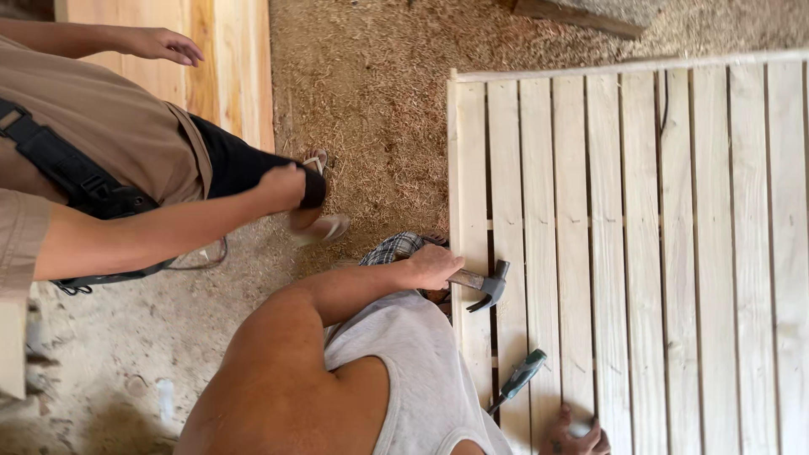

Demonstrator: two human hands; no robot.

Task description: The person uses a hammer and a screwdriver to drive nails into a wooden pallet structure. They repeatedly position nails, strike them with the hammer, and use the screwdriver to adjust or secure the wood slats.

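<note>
My left hand (160,42) hangs open with fingers apart above a stack of pale planks (227,67). My right hand (282,187) is curled into a loose fist above my sandalled feet (320,221), and I see nothing in it. Close beside me a co-worker in a grey sleeveless top (421,371) crouches at a slatted wooden pallet (674,253). One of their hands (431,265) grips a claw hammer (484,284) over the pallet's edge slats. Their other hand (577,436) rests flat on the slats. A green-handled tool (520,377) lies on the pallet between their hands.
Sawdust and wood shavings (362,109) cover the ground between the planks and the pallet. A dark timber piece (581,17) lies beyond the pallet's far end. A thin black cable (202,259) hangs by my waist.
</note>
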